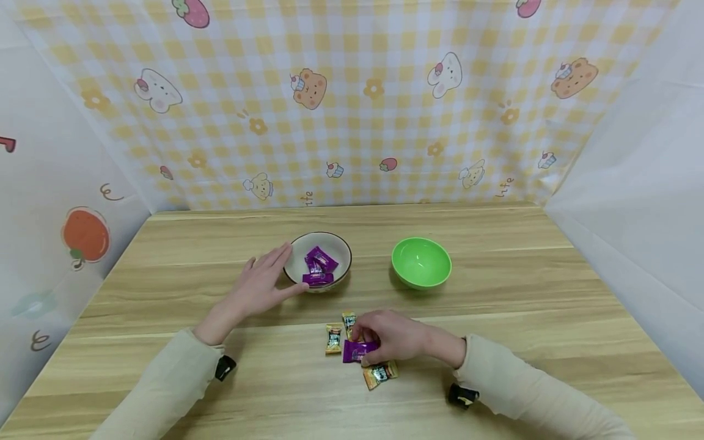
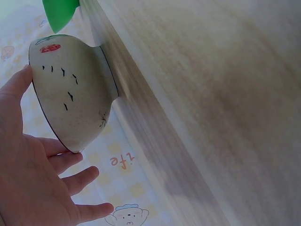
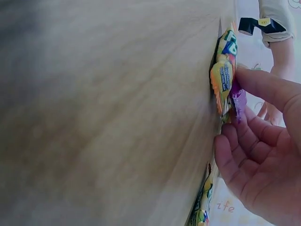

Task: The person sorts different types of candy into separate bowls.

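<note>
Fairly straight and spread, the fingers of my left hand (image 1: 258, 287) touch the rim of a white bowl (image 1: 294, 266) with a dark edge. Inside that bowl lie several purple wrapped candies (image 1: 321, 260). My right hand (image 1: 398, 336) pinches another purple wrapped candy (image 1: 356, 351) between thumb and fingers, low over the table; the right wrist view shows this purple candy (image 3: 238, 101) partly behind a yellow one. Close around it on the table are yellow wrapped candies: one to the left (image 1: 333, 339), one behind (image 1: 349, 321) and one in front (image 1: 376, 376).
A green bowl (image 1: 421, 263) stands right of the white bowl on the wooden table (image 1: 264, 379), with nothing seen inside it. A checked cloth (image 1: 352, 134) hangs behind the table, and white cloths flank it on both sides.
</note>
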Demonstrator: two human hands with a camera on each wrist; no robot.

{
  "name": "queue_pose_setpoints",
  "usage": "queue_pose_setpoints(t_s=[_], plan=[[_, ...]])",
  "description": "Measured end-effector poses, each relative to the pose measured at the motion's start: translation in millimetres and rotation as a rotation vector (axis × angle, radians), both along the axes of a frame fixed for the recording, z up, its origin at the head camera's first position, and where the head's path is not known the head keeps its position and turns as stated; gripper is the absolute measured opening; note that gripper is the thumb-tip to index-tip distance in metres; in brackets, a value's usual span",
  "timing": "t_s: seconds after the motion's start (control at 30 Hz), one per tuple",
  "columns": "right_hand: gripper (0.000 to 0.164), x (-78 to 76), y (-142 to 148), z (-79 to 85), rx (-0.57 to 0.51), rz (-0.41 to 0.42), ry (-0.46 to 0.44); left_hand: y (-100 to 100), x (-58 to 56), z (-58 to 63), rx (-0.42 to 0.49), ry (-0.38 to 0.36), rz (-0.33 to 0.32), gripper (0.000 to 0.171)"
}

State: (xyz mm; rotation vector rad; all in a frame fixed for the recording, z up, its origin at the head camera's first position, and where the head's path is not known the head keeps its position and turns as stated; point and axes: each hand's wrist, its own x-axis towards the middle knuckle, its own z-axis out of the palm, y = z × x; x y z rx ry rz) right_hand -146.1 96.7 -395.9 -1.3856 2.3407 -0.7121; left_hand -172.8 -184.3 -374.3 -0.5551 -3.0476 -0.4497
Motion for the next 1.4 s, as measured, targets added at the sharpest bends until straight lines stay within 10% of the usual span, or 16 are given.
queue_pose_setpoints(t_s=[0.67,1.4], plan=[[0.016,-13.4,17,21.3,-0.007,0.025,-0.204,0,0.0,0.3,0.009,0.000,-0.001,0.095],[0.024,-58.9,19,64.5,-0.174,-0.200,-0.287,-1,-1.4,-0.7,-0.004,0.002,0.000,0.095]])
